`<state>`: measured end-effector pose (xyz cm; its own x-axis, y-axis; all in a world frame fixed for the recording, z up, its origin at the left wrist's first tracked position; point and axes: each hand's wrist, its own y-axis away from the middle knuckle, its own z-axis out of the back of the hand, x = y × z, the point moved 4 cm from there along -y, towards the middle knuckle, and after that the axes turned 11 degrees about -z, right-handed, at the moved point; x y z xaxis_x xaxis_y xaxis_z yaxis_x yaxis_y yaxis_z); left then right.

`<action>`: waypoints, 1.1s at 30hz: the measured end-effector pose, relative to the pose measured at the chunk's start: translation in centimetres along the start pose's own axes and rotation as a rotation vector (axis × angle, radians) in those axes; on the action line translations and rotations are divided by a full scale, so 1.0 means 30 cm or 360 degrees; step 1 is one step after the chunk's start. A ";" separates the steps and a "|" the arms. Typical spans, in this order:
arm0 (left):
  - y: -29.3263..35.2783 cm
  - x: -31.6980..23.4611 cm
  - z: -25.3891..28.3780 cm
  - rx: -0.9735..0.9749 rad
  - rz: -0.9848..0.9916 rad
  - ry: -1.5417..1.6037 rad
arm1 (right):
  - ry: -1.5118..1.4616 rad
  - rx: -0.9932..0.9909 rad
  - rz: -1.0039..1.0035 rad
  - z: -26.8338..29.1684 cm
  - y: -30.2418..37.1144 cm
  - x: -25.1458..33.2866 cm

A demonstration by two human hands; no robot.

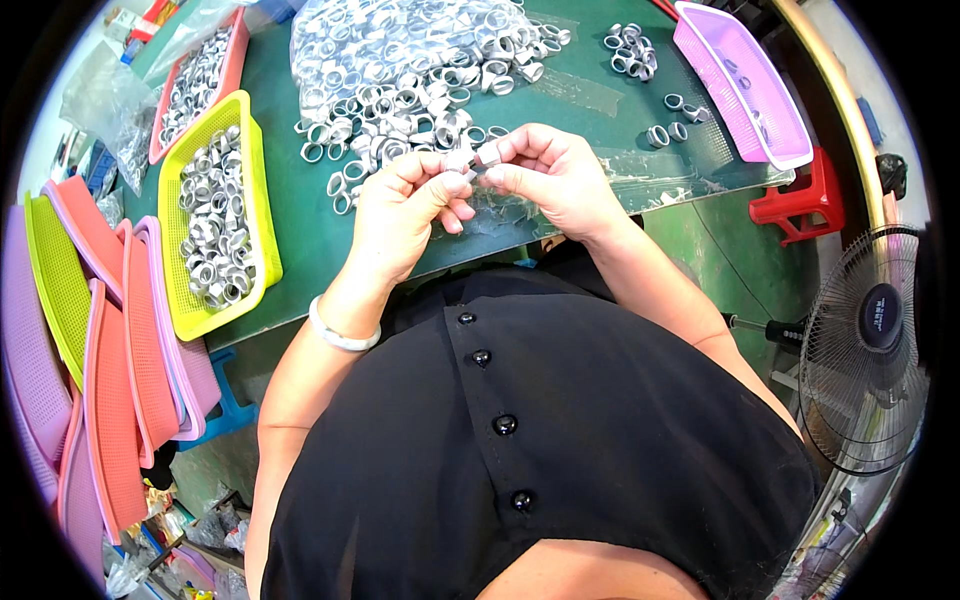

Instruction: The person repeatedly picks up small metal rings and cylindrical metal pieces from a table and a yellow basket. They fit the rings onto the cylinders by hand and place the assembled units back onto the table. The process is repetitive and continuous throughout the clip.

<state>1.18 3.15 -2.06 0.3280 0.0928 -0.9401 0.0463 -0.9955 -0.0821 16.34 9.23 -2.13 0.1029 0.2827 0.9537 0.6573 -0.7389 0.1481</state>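
Note:
Over the near edge of the green table (590, 135), my two hands meet with fingertips almost touching. My left hand (405, 205) is closed in a pinch on a small silver metal ring (458, 160). Thumb and forefinger of my right hand (560, 180) pinch another silver ring (488, 154) right beside it; the fingers partly cover both. Just beyond my hands lies a loose heap of similar rings (400, 115), spilling from a clear plastic bag (370, 40) full of them.
A yellow basket (268, 240) and a red basket (240, 45) of rings stand at left, near stacked empty baskets (115, 400). Small ring groups (630, 52) lie at right beside a purple basket (690, 45). A red stool (800, 205) and black fan (865, 350) stand beyond the table.

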 end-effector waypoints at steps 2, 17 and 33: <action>0.003 -0.004 -0.004 0.0013 0.0018 -0.0021 | -0.0042 -0.0003 -0.0001 -0.003 0.006 0.005; 0.008 0.000 -0.014 -0.0022 -0.0162 -0.0209 | -0.0076 0.0120 -0.0011 -0.049 0.018 0.025; 0.004 -0.012 -0.009 -0.0171 -0.0347 -0.0031 | -0.0057 0.0070 -0.0037 -0.050 0.014 0.026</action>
<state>1.33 3.00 -1.64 0.2813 0.3039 -0.9102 0.2142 -0.9445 -0.2491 15.56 8.22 -0.93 0.1136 0.3217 0.9400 0.6920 -0.7045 0.1575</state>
